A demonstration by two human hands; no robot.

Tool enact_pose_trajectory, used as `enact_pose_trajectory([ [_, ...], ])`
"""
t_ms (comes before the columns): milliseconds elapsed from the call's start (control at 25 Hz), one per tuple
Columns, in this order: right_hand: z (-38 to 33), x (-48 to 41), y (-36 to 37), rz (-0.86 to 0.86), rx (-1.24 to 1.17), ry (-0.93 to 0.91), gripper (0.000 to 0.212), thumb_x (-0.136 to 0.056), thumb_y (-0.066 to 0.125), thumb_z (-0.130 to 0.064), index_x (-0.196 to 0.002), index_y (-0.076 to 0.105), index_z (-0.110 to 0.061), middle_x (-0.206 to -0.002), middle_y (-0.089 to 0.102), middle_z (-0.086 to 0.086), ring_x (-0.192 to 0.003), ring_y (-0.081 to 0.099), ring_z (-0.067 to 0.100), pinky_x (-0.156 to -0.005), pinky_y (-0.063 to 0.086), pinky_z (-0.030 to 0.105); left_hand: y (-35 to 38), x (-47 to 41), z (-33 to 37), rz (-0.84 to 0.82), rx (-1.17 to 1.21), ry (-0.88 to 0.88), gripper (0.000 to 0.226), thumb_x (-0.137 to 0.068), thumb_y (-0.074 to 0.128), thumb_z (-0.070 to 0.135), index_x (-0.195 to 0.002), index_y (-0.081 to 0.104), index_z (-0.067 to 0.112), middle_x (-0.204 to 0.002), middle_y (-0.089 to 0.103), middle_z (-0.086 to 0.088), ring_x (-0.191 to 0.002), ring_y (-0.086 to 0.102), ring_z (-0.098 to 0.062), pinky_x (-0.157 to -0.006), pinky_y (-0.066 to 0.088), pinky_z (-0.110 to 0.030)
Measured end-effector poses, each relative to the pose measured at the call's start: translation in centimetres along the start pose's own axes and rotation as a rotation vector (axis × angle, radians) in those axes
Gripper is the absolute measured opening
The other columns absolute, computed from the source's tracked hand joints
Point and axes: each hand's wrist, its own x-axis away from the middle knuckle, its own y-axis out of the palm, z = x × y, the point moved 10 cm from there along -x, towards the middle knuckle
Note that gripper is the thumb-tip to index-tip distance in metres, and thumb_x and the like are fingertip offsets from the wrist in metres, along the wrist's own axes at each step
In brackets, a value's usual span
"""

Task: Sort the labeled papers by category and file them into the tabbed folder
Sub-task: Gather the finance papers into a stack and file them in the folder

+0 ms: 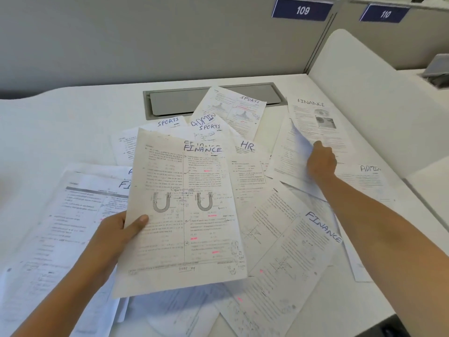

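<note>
Printed sheets with handwritten labels lie scattered over a white desk (73,113). My left hand (116,235) grips a small stack of sheets marked FINANCE (184,210) by its left edge, raised above the pile. My right hand (320,162) reaches to the far right and pinches the lifted corner of a sheet (291,152) that lies over another FINANCE page (318,122). Other sheets read SPORTS (233,110), ADMIN (369,176), HR (247,164) and FINANCE (298,251). No tabbed folder is in view.
A grey cable hatch (177,100) is set into the desk at the back, partly under papers. Grey partition walls carry blue tags 109 (302,9) and 110 (385,13). A white divider (364,93) stands on the right. More sheets are heaped at the left (53,227).
</note>
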Motion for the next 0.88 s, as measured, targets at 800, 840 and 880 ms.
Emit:
enact_pose_trajectory([
  [800,-18.6,33.7,-3.3,0.132,-0.651,-0.885,0.037,-0.086,0.056,0.001,-0.123,0.062,-0.002,-0.125,0.064,0.013,-0.115,0.063,0.02,-0.094,0.053,0.032,0.4,0.3,-3.6,0.045,0.081,-0.052,0.037,-0.101,0.036,0.041,-0.094,0.064,0.017,-0.09,0.069,-0.004,-0.086,0.066,-0.025,-0.078,0.053,-0.04],
  [840,-19.1,34.8,-3.1,0.132,-0.648,-0.92,0.035,-0.087,0.054,-0.003,-0.121,0.063,-0.003,-0.123,0.065,0.013,-0.113,0.064,0.02,-0.093,0.053,0.031,0.6,0.4,-3.5,0.038,0.108,-0.039,0.039,-0.101,0.034,0.043,-0.092,0.064,0.021,-0.091,0.069,-0.004,-0.087,0.067,-0.026,-0.079,0.054,-0.041],
  [880,-19.5,35.6,-3.0,0.124,-0.644,-0.949,0.035,-0.088,0.052,-0.005,-0.121,0.064,-0.003,-0.123,0.065,0.013,-0.113,0.064,0.02,-0.093,0.053,0.031,0.8,0.5,-3.5,0.031,0.13,-0.037,0.039,-0.101,0.032,0.043,-0.089,0.064,0.024,-0.09,0.069,-0.004,-0.087,0.067,-0.025,-0.079,0.054,-0.04],
])
